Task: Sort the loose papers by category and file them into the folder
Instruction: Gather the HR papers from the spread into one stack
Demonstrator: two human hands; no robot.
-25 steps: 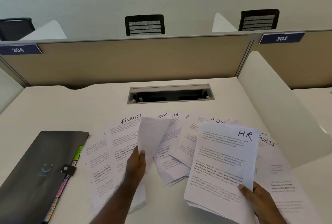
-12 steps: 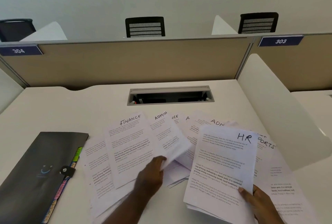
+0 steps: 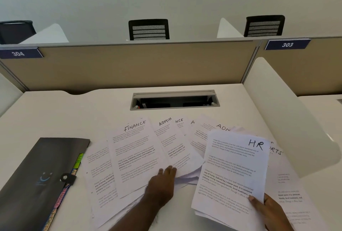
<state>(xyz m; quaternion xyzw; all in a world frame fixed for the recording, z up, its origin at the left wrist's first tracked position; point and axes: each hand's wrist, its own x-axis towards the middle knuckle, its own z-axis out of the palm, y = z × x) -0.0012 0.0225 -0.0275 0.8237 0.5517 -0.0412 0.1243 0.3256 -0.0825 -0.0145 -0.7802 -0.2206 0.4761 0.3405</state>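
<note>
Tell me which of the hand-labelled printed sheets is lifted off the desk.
The white printed sheet marked HR: the right hand pinches its lower corner, raising it, while the FINANCE and ADMIN sheets lie flat.

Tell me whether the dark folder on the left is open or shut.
Shut. The folder lies flat on the desk with its strap snapped across the cover's edge; coloured tabs poke out along that side.

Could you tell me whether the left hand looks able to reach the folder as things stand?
Probably yes: the left hand lies flat on the papers, holding nothing, and the folder sits uncovered just to its left.
</note>
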